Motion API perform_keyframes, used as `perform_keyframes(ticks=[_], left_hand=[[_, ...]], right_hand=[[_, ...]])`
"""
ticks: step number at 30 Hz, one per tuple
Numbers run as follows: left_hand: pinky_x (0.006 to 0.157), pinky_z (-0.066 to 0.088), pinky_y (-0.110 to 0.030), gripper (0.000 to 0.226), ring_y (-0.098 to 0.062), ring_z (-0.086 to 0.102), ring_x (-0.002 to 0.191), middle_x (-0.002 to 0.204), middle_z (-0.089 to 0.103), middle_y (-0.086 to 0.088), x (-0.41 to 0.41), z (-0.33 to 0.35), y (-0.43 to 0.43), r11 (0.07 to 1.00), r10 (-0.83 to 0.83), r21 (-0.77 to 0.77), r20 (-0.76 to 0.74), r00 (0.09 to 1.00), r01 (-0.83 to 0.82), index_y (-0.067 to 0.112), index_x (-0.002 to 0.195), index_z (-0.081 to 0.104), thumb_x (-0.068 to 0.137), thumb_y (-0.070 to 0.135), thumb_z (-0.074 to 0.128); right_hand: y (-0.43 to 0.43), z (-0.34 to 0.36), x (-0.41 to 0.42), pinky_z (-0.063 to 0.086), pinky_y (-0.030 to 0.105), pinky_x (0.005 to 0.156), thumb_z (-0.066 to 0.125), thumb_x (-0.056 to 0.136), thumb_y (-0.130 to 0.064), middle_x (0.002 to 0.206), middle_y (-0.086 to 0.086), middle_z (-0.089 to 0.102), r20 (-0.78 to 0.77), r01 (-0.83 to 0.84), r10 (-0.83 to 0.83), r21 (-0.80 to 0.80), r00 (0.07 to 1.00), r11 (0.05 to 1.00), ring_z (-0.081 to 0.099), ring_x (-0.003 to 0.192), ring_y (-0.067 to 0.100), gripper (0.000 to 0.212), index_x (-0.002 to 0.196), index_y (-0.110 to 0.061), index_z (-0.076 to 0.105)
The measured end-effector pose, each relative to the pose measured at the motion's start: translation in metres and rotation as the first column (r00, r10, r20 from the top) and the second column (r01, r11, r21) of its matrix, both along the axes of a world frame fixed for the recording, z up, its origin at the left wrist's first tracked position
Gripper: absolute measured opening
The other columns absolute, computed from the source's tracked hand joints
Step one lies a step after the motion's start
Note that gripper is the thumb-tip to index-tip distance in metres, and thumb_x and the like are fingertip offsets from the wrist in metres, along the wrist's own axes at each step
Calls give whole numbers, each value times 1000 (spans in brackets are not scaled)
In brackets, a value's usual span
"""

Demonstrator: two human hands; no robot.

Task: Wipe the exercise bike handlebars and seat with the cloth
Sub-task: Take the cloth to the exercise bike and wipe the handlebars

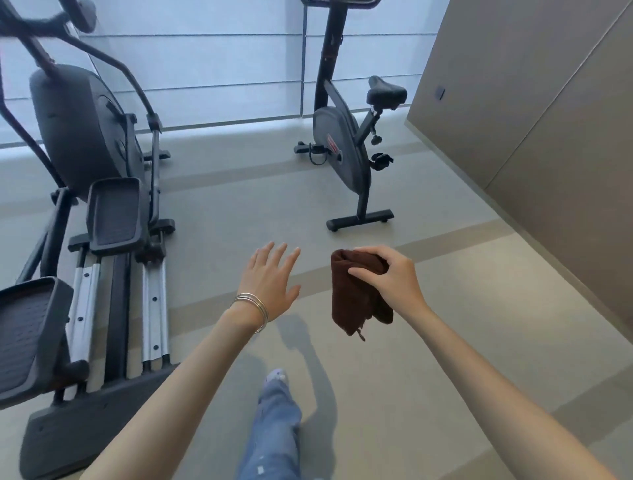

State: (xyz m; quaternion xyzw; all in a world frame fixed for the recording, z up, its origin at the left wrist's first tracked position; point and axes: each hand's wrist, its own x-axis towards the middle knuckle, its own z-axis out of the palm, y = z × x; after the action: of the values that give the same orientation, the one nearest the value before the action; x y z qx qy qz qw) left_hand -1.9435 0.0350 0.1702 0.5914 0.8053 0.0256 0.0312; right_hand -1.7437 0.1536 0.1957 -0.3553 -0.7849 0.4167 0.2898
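Right hand [394, 274] grips the dark brown cloth [356, 294] at its bunched top, fingers and thumb curled round the fold; the rest of the cloth hangs loose below the hand, with a small tag at the lowest corner. Left hand [270, 277] holds nothing, fingers straight and slightly spread, palm down, just to the left of the cloth and apart from it. We count several thin silver bangles [255, 306] at the left wrist. Both forearms are bare. Below the 2 hands we see 1 leg in faded blue jeans [274, 428] with a light shoe [277, 377] on the grey floor [428, 359], which is crossed by darker bands. The exercise bike [346, 154] stands well ahead of the hands, out of reach, near the window blinds [205, 68] and close to the beige wall panels [513, 102] on the right. Its black seat [387, 90] faces us on the near side; the handlebars [339, 2] are cut off at the top edge, so we cannot make them out. An elliptical trainer [92, 137] fills the left side, well apart from the bike.
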Motion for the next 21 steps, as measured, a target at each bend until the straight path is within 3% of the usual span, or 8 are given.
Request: perform_keyframes(ticks=[5, 9, 14, 21], left_hand=[[117, 12, -41, 66, -29, 11, 144, 156, 17, -7, -78, 7, 90, 999, -14, 37, -20, 1000, 15, 23, 147, 12, 92, 46, 41], [116, 12, -42, 67, -30, 10, 144, 155, 18, -8, -141, 26, 163, 997, -55, 56, -31, 998, 56, 22, 147, 13, 91, 45, 43], [117, 11, -42, 67, -30, 9, 144, 156, 18, -8, -208, 37, 239, 990, -128, 51, -74, 989, 132, 22, 147, 13, 91, 44, 43], [117, 11, -42, 68, -30, 10, 144, 156, 18, -8, -277, 21, 340, 985, -163, 41, -85, 983, 167, 22, 147, 12, 91, 45, 43]], right_hand=[[85, 6, -74, 49, 12, 82, 81, 71, -21, 95, -13, 71, -102, 74, -80, -62, 992, 995, 63, 91, -2, 29, 97, -27, 70], [152, 16, -138, 50, 16, 85, 81, 71, -18, 97, -8, 70, -93, 102, -106, -44, 990, 994, 63, 94, 1, 31, 100, -20, 71], [216, 17, -202, 44, 4, 81, 80, 73, -19, 94, -18, 65, -66, 110, -110, -8, 992, 994, 57, 91, -12, 30, 101, -21, 70], [318, 9, -278, 45, 6, 82, 79, 75, -21, 95, -12, 67, -46, 100, -99, 15, 994, 995, 60, 94, -5, 29, 101, -25, 69]])
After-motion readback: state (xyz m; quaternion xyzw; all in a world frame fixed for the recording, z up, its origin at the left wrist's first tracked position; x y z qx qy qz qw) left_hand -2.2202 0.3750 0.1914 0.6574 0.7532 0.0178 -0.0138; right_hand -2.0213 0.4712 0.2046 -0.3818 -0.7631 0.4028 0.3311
